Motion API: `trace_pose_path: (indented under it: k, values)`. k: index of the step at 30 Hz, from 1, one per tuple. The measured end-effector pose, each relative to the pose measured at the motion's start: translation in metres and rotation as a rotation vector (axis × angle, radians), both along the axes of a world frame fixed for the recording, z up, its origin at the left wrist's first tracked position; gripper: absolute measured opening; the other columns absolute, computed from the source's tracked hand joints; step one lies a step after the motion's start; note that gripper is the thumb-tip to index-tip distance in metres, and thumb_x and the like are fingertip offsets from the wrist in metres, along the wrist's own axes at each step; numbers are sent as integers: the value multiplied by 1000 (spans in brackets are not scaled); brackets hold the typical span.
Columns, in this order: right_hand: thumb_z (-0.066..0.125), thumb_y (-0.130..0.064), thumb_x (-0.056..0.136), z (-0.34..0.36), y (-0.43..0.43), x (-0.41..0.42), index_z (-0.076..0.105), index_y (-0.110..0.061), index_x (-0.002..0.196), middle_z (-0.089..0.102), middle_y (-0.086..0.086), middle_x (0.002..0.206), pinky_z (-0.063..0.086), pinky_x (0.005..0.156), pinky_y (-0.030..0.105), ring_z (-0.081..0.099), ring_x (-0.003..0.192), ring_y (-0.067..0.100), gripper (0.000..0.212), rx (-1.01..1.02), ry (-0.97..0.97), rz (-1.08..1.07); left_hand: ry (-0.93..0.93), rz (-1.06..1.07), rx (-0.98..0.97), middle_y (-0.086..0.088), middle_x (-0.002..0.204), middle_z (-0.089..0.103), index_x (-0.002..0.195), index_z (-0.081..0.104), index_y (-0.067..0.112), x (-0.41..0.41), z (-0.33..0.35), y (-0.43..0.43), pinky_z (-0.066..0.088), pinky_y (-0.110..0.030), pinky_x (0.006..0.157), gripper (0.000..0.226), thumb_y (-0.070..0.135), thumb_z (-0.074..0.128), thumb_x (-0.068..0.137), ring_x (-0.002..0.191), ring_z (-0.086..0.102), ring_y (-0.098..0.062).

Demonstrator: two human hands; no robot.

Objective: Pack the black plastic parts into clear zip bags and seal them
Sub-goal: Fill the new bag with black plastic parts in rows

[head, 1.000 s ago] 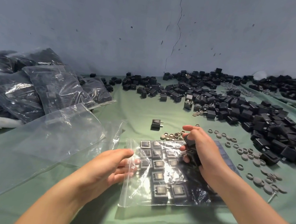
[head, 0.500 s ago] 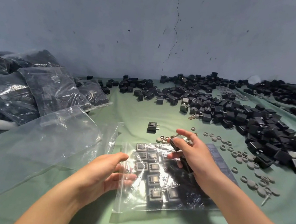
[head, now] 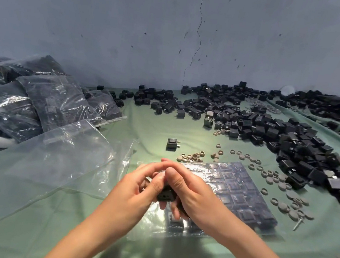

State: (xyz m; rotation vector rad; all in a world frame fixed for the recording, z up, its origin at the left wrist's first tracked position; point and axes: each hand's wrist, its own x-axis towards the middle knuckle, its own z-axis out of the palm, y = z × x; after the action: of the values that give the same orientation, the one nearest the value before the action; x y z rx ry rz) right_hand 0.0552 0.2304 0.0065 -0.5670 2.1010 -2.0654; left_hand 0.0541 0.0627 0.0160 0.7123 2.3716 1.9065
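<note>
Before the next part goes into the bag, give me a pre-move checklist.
1. Part in grip: ok, the black part is held between the left hand and the right hand.
2. Bag mouth open: cannot tell, the hands cover that end of the zip bag.
3. Bag flat on the green cloth: ok.
4. Strays away from the bag: not ok, grey rings lie right by its far edge.
5. Supply: ok, the loose parts pile is at right.
6. Spare empty bag: ok, at left.
</note>
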Motion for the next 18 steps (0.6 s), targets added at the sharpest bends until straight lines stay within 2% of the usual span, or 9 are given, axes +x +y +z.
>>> trace_pose_path:
  k: [3, 5, 8, 12, 14, 16, 18]
  values:
    - [50, -60, 86, -2, 3, -2, 35, -28, 151, 69, 12, 74, 44, 47, 24, 51, 50, 17, 74, 67, -18, -44, -58, -156, -83, -4, 91, 70, 116, 67, 29, 1, 2, -6, 43, -26, 66, 31, 45, 51, 94, 74, 56, -17]
    - [51, -57, 88, -2, 3, -3, 37, -27, 149, 71, 17, 77, 43, 47, 24, 52, 51, 19, 70, 66, -16, -40, -94, -231, -77, -6, 89, 74, 112, 64, 25, 2, 4, -8, 43, -29, 68, 28, 45, 52, 96, 78, 55, -18]
    - [49, -50, 92, -1, 1, -3, 48, -21, 139, 68, 1, 64, 40, 42, 18, 56, 48, 13, 55, 27, -19, -41, -111, -160, -58, -2, 83, 71, 105, 62, 16, 0, 4, -10, 43, -25, 68, 27, 39, 60, 91, 75, 56, -12]
    - [43, -53, 95, 2, 5, -8, 59, -25, 125, 71, 4, 72, 38, 40, 21, 56, 50, 15, 44, 17, -88, -160, -111, 53, -10, 2, 85, 68, 101, 63, 15, -2, 10, -15, 45, -21, 60, 28, 37, 72, 85, 69, 56, -9]
    - [41, -48, 101, 6, 13, -14, 63, -18, 120, 72, 4, 73, 43, 42, 21, 59, 53, 13, 41, -148, -255, -252, -143, 206, 42, 0, 89, 67, 109, 63, 17, -7, 14, -25, 47, -21, 58, 30, 31, 67, 82, 65, 57, -8]
    - [44, -39, 104, 6, 28, -19, 65, -7, 114, 72, 6, 71, 48, 46, 22, 61, 56, 12, 39, -440, -460, -350, -232, 340, 94, -4, 91, 66, 117, 61, 16, -14, 16, -37, 51, -24, 59, 27, 19, 63, 91, 63, 58, -11]
    - [47, -31, 103, 7, 45, -20, 62, -1, 111, 70, 13, 74, 53, 53, 23, 61, 63, 15, 35, -743, -605, -411, -369, 435, 216, -9, 89, 65, 116, 62, 9, -19, 16, -50, 56, -21, 56, 21, 8, 56, 97, 65, 57, -16]
